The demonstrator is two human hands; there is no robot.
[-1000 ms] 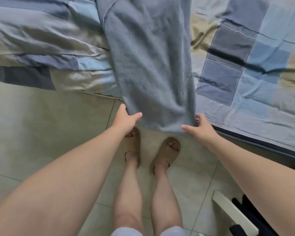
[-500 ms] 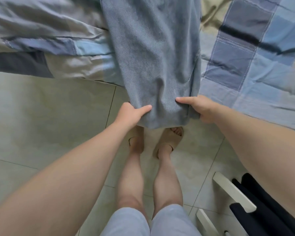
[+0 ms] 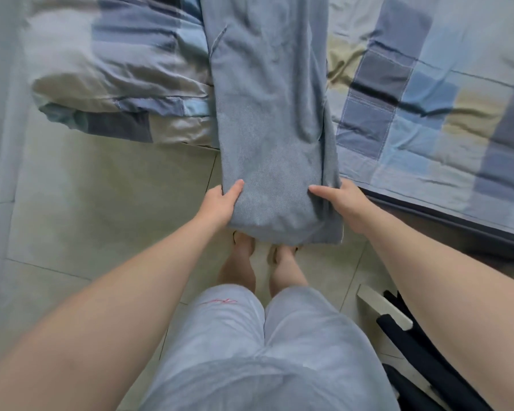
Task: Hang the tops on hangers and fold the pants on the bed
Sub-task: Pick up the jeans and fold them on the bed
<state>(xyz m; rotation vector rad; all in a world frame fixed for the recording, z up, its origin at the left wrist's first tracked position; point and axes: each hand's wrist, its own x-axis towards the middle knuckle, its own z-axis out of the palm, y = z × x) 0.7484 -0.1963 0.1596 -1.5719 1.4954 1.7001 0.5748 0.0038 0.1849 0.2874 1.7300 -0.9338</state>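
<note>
Head view, looking down past both forearms. Grey-blue pants lie as one narrow strip running up the bed; the lower end overhangs the bed edge and hangs above the tiled floor. Left hand holds the left corner of that end, thumb on top of the cloth, fingers underneath and out of sight. Right hand holds the right corner the same way, thumb laid across the top and the other fingers curled under. Both hands have a firm hold, with the cloth bunched slightly between them. The upper end of the pants runs out of frame, so the waistband is not visible. Bedding: a patchwork check sheet to the right of the pants and a rumpled duvet heaped to the left, touching the pants' edge. At lower right, a white frame with dark fabric draped on it; I cannot tell whether that is a garment or furniture. Progress, as a judgement: the strip width suggests the legs are already laid one over the other, so the lengthwise fold looks done. The crosswise fold, carrying this end up onto the bed, seems to be the step in hand and is not yet made. No hangers or recognisable tops are in view, so the state of the hanging part cannot be assessed.
</note>
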